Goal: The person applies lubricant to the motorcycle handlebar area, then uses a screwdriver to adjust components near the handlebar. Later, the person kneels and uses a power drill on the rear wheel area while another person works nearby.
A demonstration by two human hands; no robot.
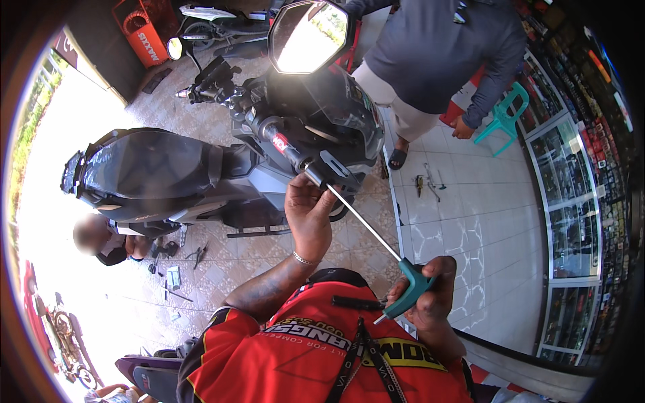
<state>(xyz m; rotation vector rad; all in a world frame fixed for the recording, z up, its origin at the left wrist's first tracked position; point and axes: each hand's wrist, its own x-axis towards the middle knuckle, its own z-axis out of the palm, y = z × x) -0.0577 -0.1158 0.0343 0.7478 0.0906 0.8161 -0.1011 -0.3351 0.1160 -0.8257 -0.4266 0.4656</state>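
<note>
Filling the gripping right hand [431,295], the green-handled tool [410,294] points forward; left hand [310,218] pinches bar end [314,174].

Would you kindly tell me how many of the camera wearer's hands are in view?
2: the left hand is at the end of the scooter's handlebar; the right hand grips the green handle, its fingers partly hidden.

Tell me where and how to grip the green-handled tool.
Best, I'd say, by its green handle, from the person's right, fingers wrapped round, as the right hand does: the handle is thick and set crosswise on the long thin shaft, which slants away leftward.
</note>
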